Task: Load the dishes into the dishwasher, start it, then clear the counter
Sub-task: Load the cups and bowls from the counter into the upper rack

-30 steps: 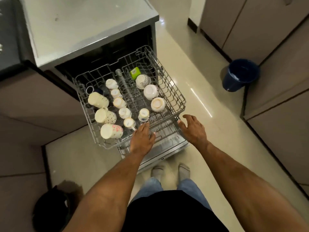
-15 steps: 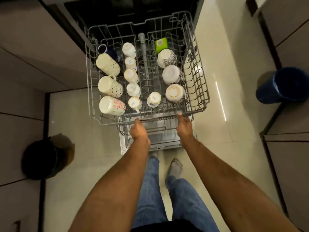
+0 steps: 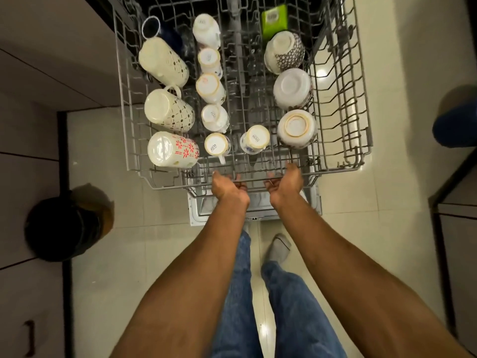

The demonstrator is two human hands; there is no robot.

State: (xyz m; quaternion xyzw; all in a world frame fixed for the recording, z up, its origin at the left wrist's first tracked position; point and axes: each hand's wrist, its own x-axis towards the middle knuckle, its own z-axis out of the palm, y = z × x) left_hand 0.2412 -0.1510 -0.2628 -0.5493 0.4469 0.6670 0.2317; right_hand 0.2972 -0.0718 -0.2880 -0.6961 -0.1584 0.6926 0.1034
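Since half second ago, both hands turned palm-up under near front rail of grey wire dishwasher rack; before, knuckles faced up on rail. Left hand: fingers curled up around front wire. Right hand: fingers hooked on same wire, thumb raised beside it. Rack pulled out over open grey dishwasher door. Left row: cream mug with red flowers lying on side. Right row: upturned white bowl with gold ring. Far right: green box.
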